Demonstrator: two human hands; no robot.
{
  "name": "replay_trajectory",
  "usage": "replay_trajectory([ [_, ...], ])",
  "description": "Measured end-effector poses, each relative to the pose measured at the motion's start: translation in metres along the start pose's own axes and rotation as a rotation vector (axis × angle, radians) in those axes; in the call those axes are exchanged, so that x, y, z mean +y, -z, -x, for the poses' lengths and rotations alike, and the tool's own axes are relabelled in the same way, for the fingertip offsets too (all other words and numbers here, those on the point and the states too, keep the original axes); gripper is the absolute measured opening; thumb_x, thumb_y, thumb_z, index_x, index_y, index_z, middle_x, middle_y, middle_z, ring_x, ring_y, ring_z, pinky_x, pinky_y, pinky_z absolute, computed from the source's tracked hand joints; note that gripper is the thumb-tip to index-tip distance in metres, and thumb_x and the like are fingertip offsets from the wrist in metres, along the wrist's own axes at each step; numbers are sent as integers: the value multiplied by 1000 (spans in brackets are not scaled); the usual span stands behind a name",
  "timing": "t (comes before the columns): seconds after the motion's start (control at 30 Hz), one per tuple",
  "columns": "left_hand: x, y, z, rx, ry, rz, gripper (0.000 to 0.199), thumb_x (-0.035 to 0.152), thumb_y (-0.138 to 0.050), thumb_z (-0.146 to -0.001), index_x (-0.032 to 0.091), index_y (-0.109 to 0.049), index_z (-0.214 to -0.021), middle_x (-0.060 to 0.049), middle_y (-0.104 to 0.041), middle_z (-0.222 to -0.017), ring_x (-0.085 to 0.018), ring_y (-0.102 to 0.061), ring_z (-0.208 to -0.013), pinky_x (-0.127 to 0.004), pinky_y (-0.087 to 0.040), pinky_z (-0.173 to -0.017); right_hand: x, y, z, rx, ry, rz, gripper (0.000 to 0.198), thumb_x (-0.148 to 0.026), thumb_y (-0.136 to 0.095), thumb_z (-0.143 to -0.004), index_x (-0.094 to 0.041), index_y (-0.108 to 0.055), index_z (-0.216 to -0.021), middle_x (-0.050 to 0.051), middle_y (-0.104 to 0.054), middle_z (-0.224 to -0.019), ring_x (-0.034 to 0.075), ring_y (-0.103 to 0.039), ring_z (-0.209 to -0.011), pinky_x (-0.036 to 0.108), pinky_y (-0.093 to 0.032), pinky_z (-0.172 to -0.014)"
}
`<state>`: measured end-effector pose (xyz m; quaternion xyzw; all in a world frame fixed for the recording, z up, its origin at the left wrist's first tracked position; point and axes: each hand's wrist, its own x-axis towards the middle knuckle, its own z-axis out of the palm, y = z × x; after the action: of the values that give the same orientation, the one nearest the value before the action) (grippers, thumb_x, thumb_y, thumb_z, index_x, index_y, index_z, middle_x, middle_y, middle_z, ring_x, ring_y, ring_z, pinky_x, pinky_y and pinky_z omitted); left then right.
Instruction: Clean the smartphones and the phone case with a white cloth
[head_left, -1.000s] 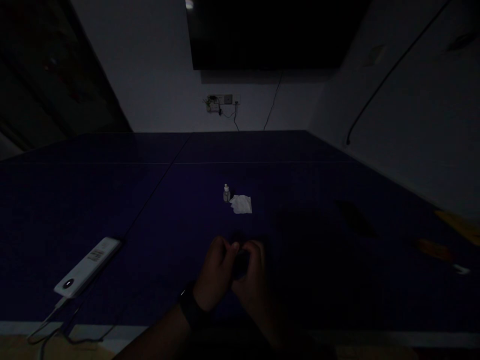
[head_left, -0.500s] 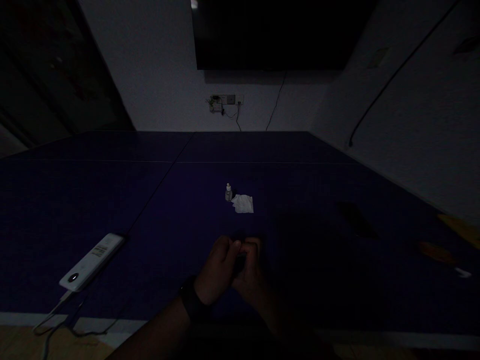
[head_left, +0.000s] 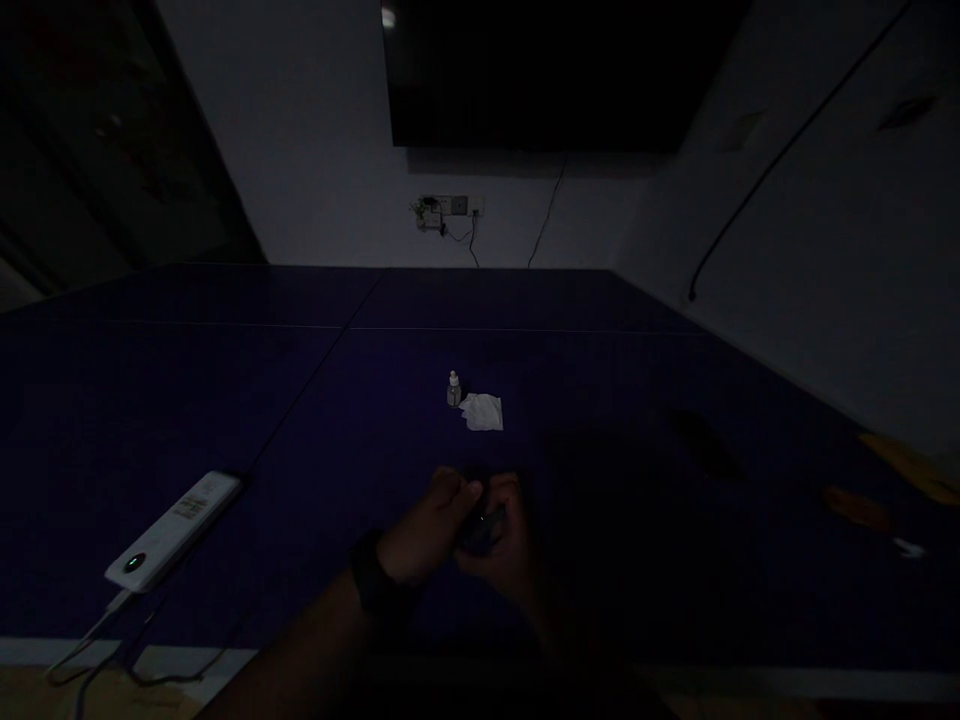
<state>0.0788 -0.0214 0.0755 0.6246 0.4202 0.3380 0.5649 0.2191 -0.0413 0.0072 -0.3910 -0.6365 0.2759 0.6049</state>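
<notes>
In the dim head view my left hand (head_left: 426, 527) and my right hand (head_left: 513, 552) come together low in the middle. Between them is a small dark object (head_left: 484, 528) with a faint glint; its kind is too dark to make out. Both hands have their fingers closed around it. On my left wrist sits a black watch (head_left: 373, 575). Beyond the hands, a small clear bottle (head_left: 454, 393) with a white cap stands upright beside a crumpled white tissue (head_left: 482, 411).
A white power bank (head_left: 174, 530) with a cable lies at the left on the dark blue surface (head_left: 315, 430). To the right are a dark flat item (head_left: 703, 443), an orange item (head_left: 856, 508) and a yellow one (head_left: 907, 467). A black screen (head_left: 532, 75) hangs on the wall.
My right hand's fingers have opened a little, so more of the dark object shows between the hands. The whole view has shifted slightly.
</notes>
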Motion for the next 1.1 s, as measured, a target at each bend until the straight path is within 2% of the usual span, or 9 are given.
replay_trajectory([
  [0.1,-5,11,-5,-120,-13,98,41,57,-57,-91,20,-58,-108,-11,-58,-126,-27,-53,-121,-41,-42,-103,1,5,-4,-50,-3,10,54,-16,-71,-68,-27,-38,-109,5,-46,-111,23,-55,-103,36,-51,-88],
  [0.23,-10,29,-10,-270,-51,161,46,64,-63,-85,21,-58,-99,-13,-58,-134,-30,-53,-128,-45,-42,-105,1,8,0,-115,-117,121,72,-18,-63,-80,-25,-26,-140,11,-49,-125,25,-56,-116,42,-50,-99],
  [0.33,-12,41,-15,-275,-111,112,52,66,-76,-73,22,-54,-89,-12,-60,-128,-29,-55,-124,-43,-44,-102,3,8,5,-113,-147,159,83,-27,-57,-89,-23,-8,-156,13,-51,-133,27,-58,-120,46,-50,-101],
  [0.4,-16,44,-19,-216,-144,44,58,66,-82,-65,22,-50,-85,-10,-63,-117,-27,-58,-115,-40,-47,-97,8,8,4,-61,-154,129,77,-35,-50,-94,-22,-9,-158,14,-53,-135,27,-59,-120,48,-49,-102],
  [0.47,-22,45,-23,-99,-158,-42,64,70,-81,-62,23,-45,-85,-8,-63,-106,-24,-61,-105,-37,-49,-92,16,8,0,37,-183,26,68,-45,-42,-96,-23,-18,-156,15,-57,-133,28,-63,-115,48,-53,-96],
  [0.53,-28,45,-26,64,-139,-149,61,74,-69,-72,24,-40,-92,-6,-62,-101,-21,-61,-95,-35,-49,-86,23,10,-10,153,-259,-124,66,-57,-37,-95,-24,-26,-151,16,-62,-129,29,-68,-105,46,-57,-84],
  [0.67,-33,51,-29,314,1,-440,48,63,-48,-93,22,-37,-116,-6,-65,-96,-23,-65,-85,-35,-48,-78,35,28,-38,224,-567,-268,61,-66,-43,-87,-24,-47,-131,15,-70,-119,30,-73,-89,41,-56,-68],
  [0.83,-30,60,-46,308,195,-835,51,68,-45,-92,19,-56,-100,-17,-71,-99,-35,-70,-93,-41,-48,-79,50,51,-62,135,-669,-138,41,-53,-64,-78,-19,-69,-100,8,-74,-86,26,-69,-75,35,-52,-63],
  [1.1,-39,57,-77,236,317,-1158,68,74,-40,-91,12,-59,-112,-21,-72,-96,-37,-71,-95,-41,-51,-78,82,35,-66,95,-634,202,29,-40,-49,-87,-21,-64,-103,2,-66,-77,20,-62,-66,29,-47,-54],
])
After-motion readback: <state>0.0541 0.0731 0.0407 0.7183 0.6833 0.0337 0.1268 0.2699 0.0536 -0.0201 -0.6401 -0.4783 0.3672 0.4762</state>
